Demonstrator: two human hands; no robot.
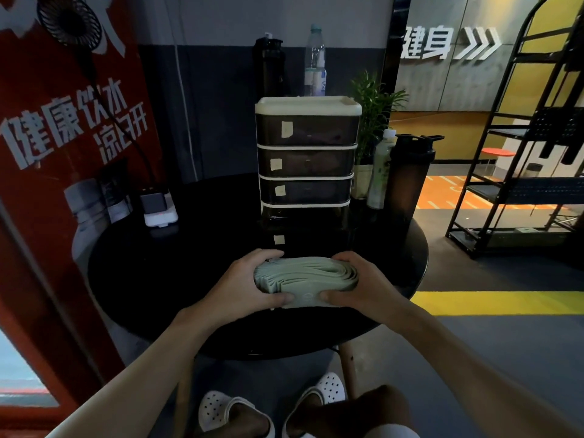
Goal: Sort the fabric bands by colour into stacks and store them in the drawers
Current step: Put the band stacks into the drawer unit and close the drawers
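Round black surface (151,279), glossy. White power block (159,211) at far left on it. Far right on it: potted plant (374,102), pale green bottle (380,172), dark shaker bottle (409,178), close together. Red banner (63,137) on left, black fan (69,20) above. Black metal rack (521,188) on right. Yellow floor stripe (499,302). White clogs (221,409) at the bottom edge.

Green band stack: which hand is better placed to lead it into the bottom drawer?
Left, marginally. Both grip the pale green fabric band stack by its ends; the left hand wraps fingers further over the top, nearest the dark bottom drawer; the right hand is close.
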